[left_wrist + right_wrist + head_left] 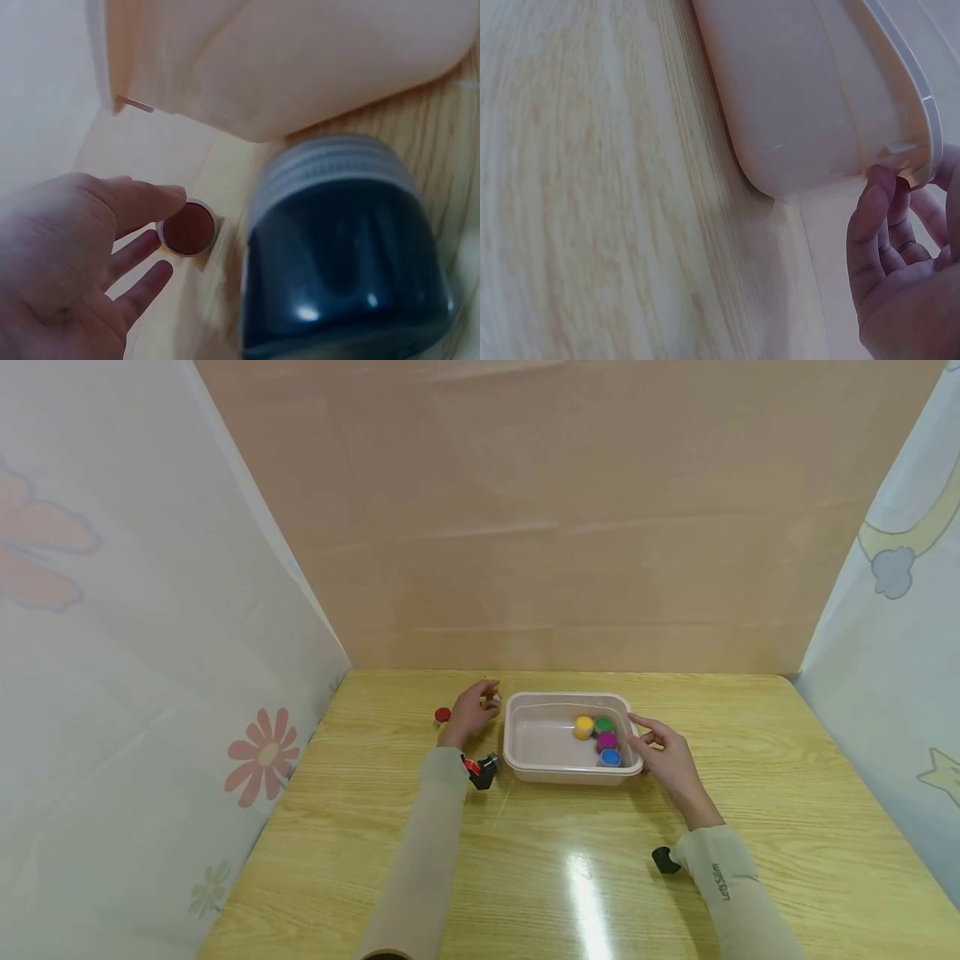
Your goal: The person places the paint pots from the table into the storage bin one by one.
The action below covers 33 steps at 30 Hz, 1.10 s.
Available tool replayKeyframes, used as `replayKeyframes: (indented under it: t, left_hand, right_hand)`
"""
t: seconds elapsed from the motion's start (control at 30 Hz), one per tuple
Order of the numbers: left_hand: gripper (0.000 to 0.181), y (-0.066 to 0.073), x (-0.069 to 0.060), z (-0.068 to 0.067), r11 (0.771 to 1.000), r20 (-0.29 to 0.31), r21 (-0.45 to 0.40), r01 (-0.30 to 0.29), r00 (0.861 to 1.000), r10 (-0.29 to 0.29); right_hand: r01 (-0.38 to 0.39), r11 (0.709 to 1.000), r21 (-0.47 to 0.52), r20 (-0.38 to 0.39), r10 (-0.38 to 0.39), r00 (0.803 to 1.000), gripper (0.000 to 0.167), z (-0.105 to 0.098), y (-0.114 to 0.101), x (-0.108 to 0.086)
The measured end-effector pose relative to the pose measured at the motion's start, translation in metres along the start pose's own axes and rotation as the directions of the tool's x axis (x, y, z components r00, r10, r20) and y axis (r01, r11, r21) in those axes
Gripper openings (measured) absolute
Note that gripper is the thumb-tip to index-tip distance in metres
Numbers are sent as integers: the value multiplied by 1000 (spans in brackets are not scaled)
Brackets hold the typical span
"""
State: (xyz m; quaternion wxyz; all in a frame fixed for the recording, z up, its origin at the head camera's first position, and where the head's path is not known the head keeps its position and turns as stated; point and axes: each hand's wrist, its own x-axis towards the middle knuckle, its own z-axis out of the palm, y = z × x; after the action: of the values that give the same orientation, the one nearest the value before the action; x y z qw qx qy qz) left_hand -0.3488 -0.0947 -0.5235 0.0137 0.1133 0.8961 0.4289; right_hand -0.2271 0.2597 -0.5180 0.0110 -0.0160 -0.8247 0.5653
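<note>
Tub [534, 745], red-lidded pot [442, 716], hand [471, 713] between

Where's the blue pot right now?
In the head view, the blue pot is inside the pale tub, near its front right corner, beside the purple pot.
</note>
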Motion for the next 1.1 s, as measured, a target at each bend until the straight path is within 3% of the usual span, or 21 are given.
replayKeyframes:
  t: [0.37, 0.57, 0.7, 0.87, 1.1]
  left_hand:
    - [41, -8, 4, 7, 988, -25, 157, -11, 1000, 15]
    - [38, -3, 1, 9, 992, -45, 127, 22, 999, -16]
    - [38, -2, 0, 9, 988, -54, 152, 28, 998, -20]
    - [36, -5, 0, 9, 984, -68, 180, 6, 998, 6]
    - [33, -6, 0, 3, 990, -101, 142, -26, 994, 41]
  right_hand:
    - [-13, 1000, 28, 16, 12, 1000, 54, -3, -31, -13]
    - [-9, 1000, 15, 18, 9, 1000, 53, -3, -33, -15]
    - [-3, 1000, 20, 14, 3, 1000, 53, -2, -29, -13]
    - [7, 1000, 24, 10, -8, 1000, 53, -1, -21, -9]
    - [3, 999, 35, 6, -4, 1000, 53, -1, -13, -7]
